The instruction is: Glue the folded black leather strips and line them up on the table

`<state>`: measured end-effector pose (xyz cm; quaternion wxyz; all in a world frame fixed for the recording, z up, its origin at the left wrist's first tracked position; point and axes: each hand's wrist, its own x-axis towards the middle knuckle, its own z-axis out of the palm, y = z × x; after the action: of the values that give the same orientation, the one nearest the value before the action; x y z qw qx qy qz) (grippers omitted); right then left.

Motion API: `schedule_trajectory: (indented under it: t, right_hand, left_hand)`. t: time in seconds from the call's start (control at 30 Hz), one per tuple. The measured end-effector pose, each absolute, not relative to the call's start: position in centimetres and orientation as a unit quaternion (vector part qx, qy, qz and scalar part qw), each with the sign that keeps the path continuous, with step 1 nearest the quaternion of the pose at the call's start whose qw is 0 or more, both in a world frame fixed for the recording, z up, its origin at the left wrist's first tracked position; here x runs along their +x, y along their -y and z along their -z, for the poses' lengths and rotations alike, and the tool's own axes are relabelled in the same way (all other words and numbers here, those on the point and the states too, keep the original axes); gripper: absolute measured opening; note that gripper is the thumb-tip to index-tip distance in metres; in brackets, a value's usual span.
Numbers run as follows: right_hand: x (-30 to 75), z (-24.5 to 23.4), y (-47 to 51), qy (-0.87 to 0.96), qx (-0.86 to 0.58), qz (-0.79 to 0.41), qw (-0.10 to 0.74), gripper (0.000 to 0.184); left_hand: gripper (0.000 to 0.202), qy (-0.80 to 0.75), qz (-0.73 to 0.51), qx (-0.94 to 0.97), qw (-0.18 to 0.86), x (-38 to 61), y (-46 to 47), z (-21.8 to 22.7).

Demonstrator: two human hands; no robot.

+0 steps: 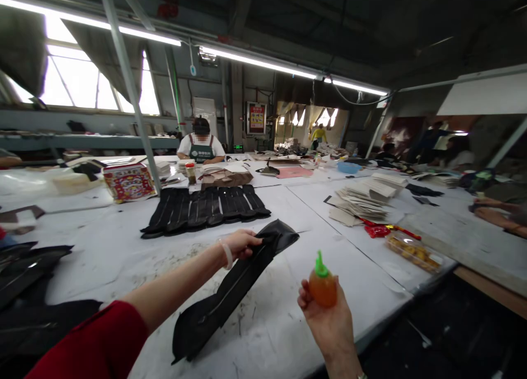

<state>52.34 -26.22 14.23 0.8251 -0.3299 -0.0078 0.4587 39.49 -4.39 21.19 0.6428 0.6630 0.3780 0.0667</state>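
Note:
My left hand [242, 244] pinches the upper end of a long black zippered piece [230, 291], which slants down to the left over the white table. Its far end is folded over beyond my fingers, and a zip line runs along its length. In my right hand [329, 318] is a squeeze bottle [323, 288] with orange contents and a green nozzle pointing up. The bottle is held above the table, apart from the black piece. Behind my left hand lies a row of similar black zippered pieces [206, 208], side by side.
More black pieces [24, 302] lie at the left. A red patterned box [128, 181] stands by a metal post. Stacked pale sheets [362, 200] and a clear food box [414, 251] lie to the right. A co-worker [201, 143] sits across the table [296, 203].

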Motion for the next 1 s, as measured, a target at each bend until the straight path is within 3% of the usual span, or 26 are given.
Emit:
schedule_trajectory:
  t: [0.17,0.37,0.43,0.63,0.77,0.83,0.93,1.0]
  right_hand:
    - [53.1,-12.3,27.0,0.005,-0.368,-0.483,0.794,0.035]
    - [55.1,-9.4,28.7,0.123,-0.406,-0.500,0.755,0.051]
    - [55.8,-8.4,29.4,0.139,-0.438,-0.485,0.744,0.057]
    - [59.3,-6.9,28.9,0.152,-0.534,-0.345,0.757,0.032]
    - [63.2,-6.5,27.7,0.179,-0.602,-0.176,0.758,0.040]
    - [64.9,-6.2,27.7,0.198,-0.684,-0.117,0.693,0.050]
    - [66.6,-5.7,28.6,0.197,-0.836,-0.107,0.500,0.063]
    - [66.7,-5.7,29.7,0.193,-0.882,-0.103,0.417,0.069]
  left_hand:
    - [0.026,-0.398,-0.030,0.694,0.599,40.9,2.0,-19.7]
    - [0.077,-0.436,0.054,0.765,0.470,39.9,-0.1,-16.5]
    - [0.084,-0.442,0.094,0.788,0.417,38.7,0.0,-15.5]
    - [0.082,-0.442,0.171,0.836,0.276,36.4,2.6,-12.7]
    - [0.079,-0.445,0.187,0.845,0.231,36.6,3.9,-11.4]
    - [0.071,-0.443,0.195,0.844,0.231,36.8,3.9,-11.1]
    - [0.063,-0.436,0.194,0.841,0.253,37.1,3.5,-11.0]
    - [0.057,-0.425,0.183,0.838,0.288,37.0,3.1,-11.0]
